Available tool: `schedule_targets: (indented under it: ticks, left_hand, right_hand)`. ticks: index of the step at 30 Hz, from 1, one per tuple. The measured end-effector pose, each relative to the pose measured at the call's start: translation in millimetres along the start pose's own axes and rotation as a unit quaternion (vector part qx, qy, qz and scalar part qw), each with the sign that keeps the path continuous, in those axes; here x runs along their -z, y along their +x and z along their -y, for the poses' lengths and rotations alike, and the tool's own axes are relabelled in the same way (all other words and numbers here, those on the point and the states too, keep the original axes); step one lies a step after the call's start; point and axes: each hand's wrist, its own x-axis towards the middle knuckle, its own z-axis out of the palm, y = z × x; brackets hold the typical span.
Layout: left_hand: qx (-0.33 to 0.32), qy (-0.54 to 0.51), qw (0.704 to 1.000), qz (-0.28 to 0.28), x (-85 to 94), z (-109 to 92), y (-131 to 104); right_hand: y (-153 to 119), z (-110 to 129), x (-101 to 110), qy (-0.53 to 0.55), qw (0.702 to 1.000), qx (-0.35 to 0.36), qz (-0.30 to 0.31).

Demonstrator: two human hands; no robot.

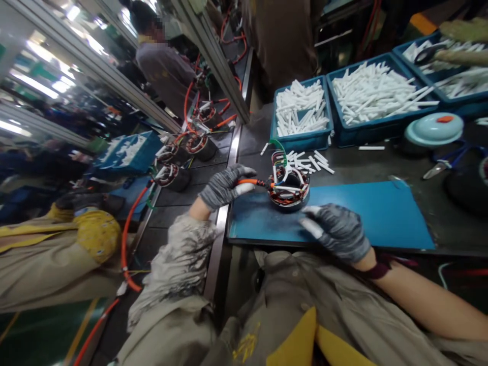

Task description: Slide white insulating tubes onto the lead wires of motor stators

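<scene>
On the blue mat stands a motor stator, a dark ring with copper windings and white sleeves on its wires. An orange cable runs out from its left side. My left hand, in a grey glove with white fingertips, pinches that cable between thumb and fingers. My right hand, gloved the same way, is at the stator's lower right, thumb and forefinger apart and nothing visible between them. Whether its forefinger touches the stator is unclear. Green and other thin wires rise from the stator's top.
Loose white tubes lie behind the stator. Blue bins full of similar tubes line the back. To the right are a pale-blue lidded container and blue-handled cutters. More stators sit on the conveyor at left, near co-workers.
</scene>
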Motion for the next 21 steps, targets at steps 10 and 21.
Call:
schedule_targets:
  ticks: [10, 21]
  left_hand:
    - [-0.054, -0.229, 0.972, -0.004, -91.0, -1, -11]
    - [0.106, 0.024, 0.991, 0.077, -92.9, -61, -10]
  right_hand:
    - [10, 13, -25, -0.033, 0.994, -0.087, -0.063]
    - [21, -1, -19, -0.172, 0.979, 0.030, -0.101]
